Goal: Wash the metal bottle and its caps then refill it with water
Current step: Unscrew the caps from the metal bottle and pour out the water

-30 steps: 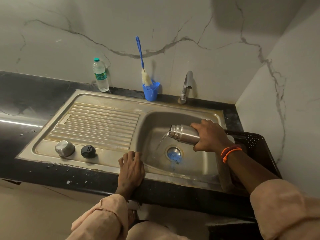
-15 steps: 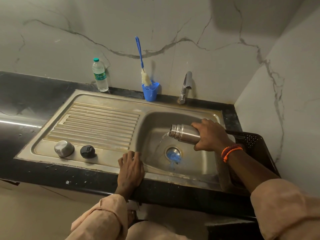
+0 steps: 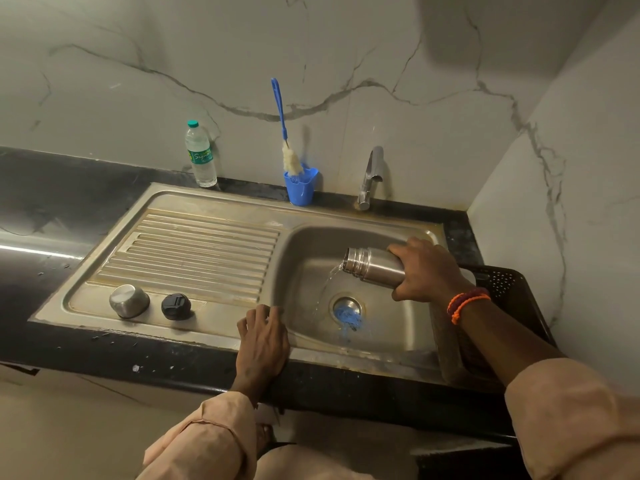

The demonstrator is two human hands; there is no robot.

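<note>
Right hand (image 3: 424,270) wrapped round lower body of metal bottle (image 3: 372,266), brushed steel, ribbed neck; bottle tipped near horizontal over basin of sink (image 3: 398,341), mouth toward 9 o'clock, thin water stream (image 3: 325,284) falling toward drain (image 3: 347,308). Left hand (image 3: 264,344) flat, fingers relaxed, resting on sink's front rim. At 9 o'clock on ribbed drainboard: domed steel cap (image 3: 129,301), round black cap (image 3: 176,306), just apart.

Black worktop (image 3: 69,209) carrying a steel sink (image 3: 214,202) against a marble wall.

A plastic water bottle (image 3: 201,155) and a blue cup (image 3: 300,187) holding a brush (image 3: 282,119) are standing along its back edge beside the tap (image 3: 370,178). A steel cap (image 3: 129,301) and a black cap (image 3: 176,306) are sitting on the drainboard. The left hand (image 3: 263,344) is resting on the front rim. A dark perforated basket (image 3: 512,289) is sitting at the right end.
</note>
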